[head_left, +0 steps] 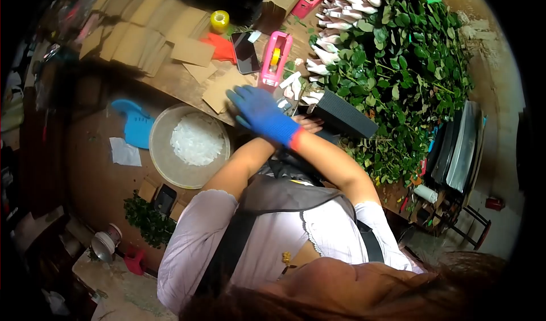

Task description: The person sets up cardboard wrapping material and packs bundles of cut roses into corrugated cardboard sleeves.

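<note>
My right hand (256, 111), in a blue knitted glove with a red cuff edge, reaches across to the left. Its fingers are stretched out over a brown cardboard piece (219, 93), slightly blurred, and no held thing shows. My bare left hand (309, 123) crosses beneath that wrist and points right, fingers apart. It is beside a dark grey ridged block (347, 115); whether they touch I cannot tell. The glove and forearm hide part of this hand. Just above the hands are a pink tape dispenser (275, 59) and small white pieces (293, 86).
Leafy stems (392, 65) with white-wrapped heads (341, 19) pile up at right. Stacked brown cards (133, 45), a phone (245, 53) and yellow tape (219, 20) lie at the back. A round tub (161, 169) of white bits and a blue plastic piece (136, 128) are at left.
</note>
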{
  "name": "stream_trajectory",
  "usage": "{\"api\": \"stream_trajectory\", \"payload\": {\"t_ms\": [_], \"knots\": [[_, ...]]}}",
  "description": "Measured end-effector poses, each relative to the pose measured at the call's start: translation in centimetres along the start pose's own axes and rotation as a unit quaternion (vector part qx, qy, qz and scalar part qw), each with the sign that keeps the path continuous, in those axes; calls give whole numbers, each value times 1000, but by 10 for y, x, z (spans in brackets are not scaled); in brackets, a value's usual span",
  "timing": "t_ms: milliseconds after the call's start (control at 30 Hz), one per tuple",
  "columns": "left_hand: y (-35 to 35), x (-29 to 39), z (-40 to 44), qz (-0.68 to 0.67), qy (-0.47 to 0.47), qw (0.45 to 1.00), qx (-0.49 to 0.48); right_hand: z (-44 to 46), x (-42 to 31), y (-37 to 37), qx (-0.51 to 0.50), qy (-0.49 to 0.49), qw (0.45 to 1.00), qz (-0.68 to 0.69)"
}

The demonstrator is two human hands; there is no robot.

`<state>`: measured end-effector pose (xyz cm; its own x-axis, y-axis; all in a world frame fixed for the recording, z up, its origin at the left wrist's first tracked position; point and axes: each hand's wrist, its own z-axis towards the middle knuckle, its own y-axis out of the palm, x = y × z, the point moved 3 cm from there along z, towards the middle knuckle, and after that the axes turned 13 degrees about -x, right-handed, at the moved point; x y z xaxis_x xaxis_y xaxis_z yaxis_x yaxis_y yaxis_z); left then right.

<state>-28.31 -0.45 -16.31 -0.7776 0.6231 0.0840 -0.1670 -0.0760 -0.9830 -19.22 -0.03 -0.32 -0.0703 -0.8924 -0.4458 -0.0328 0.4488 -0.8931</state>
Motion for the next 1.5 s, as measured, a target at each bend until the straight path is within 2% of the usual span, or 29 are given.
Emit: {"api": "stream_trajectory", "payload": {"t_ms": [33,67,133,167,267,300,400,467,533,567,600,667,733,767,800,867,933,1033,1067,1100,1200,1233,1267,1300,1333,1400,1500], "knots": [[-4,-1,-3,-5,1,1000,2,29,14,38,70,-17,991,-110],[-6,-2,-7,-12,3,1000,4,46,21,53,34,-6,990,-136],[-20,-1,-11,-126,-1,991,-35,62,29,74,-42,25,982,-184],[-28,-3,-10,-182,-1,982,-52,58,32,80,-4,30,978,-206],[13,-2,-3,-63,15,998,-1,40,35,79,-107,17,967,-229],[13,2,-2,-98,-2,995,-10,32,39,72,-84,-2,972,-218],[-1,-1,-4,-166,-19,984,-54,-8,19,-8,-2,-5,991,-132],[-1,-3,-7,-173,-14,983,-58,-61,13,-46,66,-3,998,12],[1,-2,-8,-177,-8,982,-67,-116,19,-35,66,85,985,132],[-2,-2,-10,-182,-4,981,-73,-142,27,-25,69,129,971,190],[-1,1,-7,-185,3,980,-77,-168,41,-7,48,196,933,298],[-12,0,-5,-203,9,975,-85,-213,69,30,8,307,809,501],[-30,0,-4,-247,6,965,-85,-233,82,34,-25,306,834,457],[-34,-4,-4,-275,-4,958,-80,-237,92,38,-85,341,817,458],[-36,-7,-7,-301,-13,950,-77,-242,107,61,-72,315,768,553],[-39,-12,-15,-164,5,977,-138,-243,117,69,-76,365,728,575],[-63,-20,-28,-60,-2,978,-201,-241,128,79,-111,385,754,520],[-86,-38,-57,-56,-19,994,-97,-235,129,84,-128,403,769,480],[-88,-40,-56,-83,-11,992,-90,-234,128,83,-128,409,770,472],[-92,-39,-53,-111,-3,990,-83,-232,125,77,-133,406,800,422],[-108,-26,-28,-151,67,986,-11,-233,131,91,-114,411,832,355],[-92,-24,-22,-174,65,981,-64,-235,133,95,-77,390,864,310],[-71,-22,-15,-194,64,972,-114,-235,137,101,-84,379,882,266],[-64,-19,-12,-215,44,971,-95,-239,126,86,-55,386,876,284],[-51,-17,-9,-203,4,975,-93,-235,127,86,-93,433,858,259],[-62,-14,-2,-217,-37,967,-129,-236,118,71,-112,443,862,219],[-83,-3,-3,-233,-16,961,-149,-277,105,50,-7,410,864,293]]}}
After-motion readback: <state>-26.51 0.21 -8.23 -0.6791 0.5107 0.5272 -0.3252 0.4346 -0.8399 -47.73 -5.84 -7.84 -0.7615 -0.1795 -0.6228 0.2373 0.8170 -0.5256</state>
